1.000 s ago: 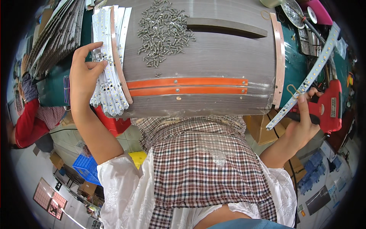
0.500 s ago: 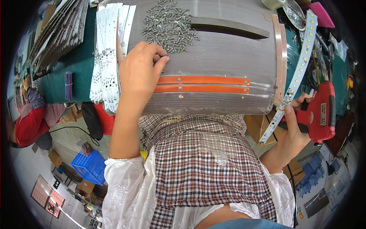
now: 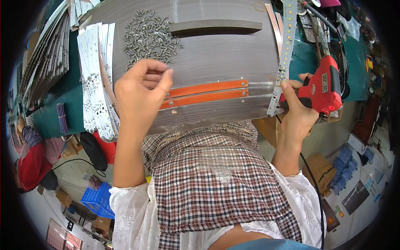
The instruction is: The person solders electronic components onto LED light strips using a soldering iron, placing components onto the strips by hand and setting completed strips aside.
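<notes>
My left hand hovers over the grey work board with thumb and fingers pinched together, just left of two orange strips. What the fingertips pinch is too small to see. A pile of small silver screws lies just beyond that hand. At the board's right edge, my right hand grips a red power screwdriver. Its fingers also press on the lower end of a long white LED strip that runs up along that edge.
A stack of white LED strips lies on the left of the board, with more strips on the green table beyond. A dark grey bar sits at the far side. Cardboard boxes and a blue crate stand on the floor.
My left hand went from the strip stack to the screw pile, then pulled back pinched. My right hand swung the LED strip upright along the board's right edge.
</notes>
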Available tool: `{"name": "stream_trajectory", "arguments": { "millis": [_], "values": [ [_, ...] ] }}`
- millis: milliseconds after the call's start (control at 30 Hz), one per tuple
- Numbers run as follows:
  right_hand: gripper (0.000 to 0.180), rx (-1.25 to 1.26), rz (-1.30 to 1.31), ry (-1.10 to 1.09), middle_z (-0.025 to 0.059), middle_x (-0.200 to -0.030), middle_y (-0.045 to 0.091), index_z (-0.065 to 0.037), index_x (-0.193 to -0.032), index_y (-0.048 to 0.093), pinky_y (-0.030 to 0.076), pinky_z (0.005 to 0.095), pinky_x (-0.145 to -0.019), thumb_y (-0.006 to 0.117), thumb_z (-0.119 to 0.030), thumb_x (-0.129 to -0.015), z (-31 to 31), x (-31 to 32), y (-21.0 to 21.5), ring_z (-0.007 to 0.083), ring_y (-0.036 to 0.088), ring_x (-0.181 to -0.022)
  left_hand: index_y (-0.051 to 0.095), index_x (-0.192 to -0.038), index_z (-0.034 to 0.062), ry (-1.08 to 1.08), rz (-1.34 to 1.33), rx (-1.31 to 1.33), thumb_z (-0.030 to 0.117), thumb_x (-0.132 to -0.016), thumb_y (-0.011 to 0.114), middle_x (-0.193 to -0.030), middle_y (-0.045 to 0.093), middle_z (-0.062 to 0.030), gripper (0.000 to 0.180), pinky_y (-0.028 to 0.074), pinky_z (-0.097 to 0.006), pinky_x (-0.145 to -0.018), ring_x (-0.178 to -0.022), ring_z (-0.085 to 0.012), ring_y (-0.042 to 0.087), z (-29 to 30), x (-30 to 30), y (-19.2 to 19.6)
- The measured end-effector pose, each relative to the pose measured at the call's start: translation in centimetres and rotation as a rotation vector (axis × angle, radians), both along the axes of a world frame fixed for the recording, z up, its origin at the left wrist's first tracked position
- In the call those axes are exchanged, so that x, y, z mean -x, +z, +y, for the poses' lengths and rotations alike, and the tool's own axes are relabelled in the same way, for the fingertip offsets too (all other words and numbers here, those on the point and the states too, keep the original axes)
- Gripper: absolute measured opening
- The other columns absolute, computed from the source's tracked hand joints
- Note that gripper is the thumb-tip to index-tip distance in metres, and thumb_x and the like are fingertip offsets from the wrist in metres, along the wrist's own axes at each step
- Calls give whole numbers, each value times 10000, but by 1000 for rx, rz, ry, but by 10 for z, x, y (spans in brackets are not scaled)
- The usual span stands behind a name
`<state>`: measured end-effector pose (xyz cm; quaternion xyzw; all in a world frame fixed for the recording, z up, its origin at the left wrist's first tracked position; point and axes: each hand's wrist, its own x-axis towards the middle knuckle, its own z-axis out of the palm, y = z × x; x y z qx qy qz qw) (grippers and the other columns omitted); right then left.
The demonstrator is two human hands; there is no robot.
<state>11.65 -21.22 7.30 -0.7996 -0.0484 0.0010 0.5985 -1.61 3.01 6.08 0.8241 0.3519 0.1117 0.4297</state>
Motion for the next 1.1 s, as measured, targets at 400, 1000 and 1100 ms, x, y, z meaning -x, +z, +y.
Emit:
{"name": "stream_trajectory", "arguments": {
  "millis": [400, 1000, 1100],
  "values": [
    [201, 192, -226, -39, 68, -992, 674, -11, -966, 662, 485, 309, -814, 752, 24, -790, -8, -3, -7, 160, 609, -975, 674, -1000, -20, -95, -388, 987, 35, -870, 707, -938, 705, -110, 145, 572, -260, -773, -853, -163, 694, -42, -38, -9],
    [455, -224, 222, 220, 122, -1054, 593, 42, -1148, 505, 533, 256, -684, 734, 98, -759, 18, 6, 5, 148, 664, -832, 615, -996, 9, -88, -416, 1144, 25, -835, 734, -997, 700, -147, 200, 563, -301, -852, -921, -185, 689, -57, -51, -11],
    [473, -249, 261, 254, 122, -1084, 549, 49, -1164, 491, 548, 267, -697, 736, 100, -763, 20, 10, 3, 169, 675, -859, 612, -993, 3, -96, -407, 1127, 24, -837, 733, -992, 701, -147, 198, 562, -312, -871, -932, -183, 689, -58, -53, -9]
  ]
}}
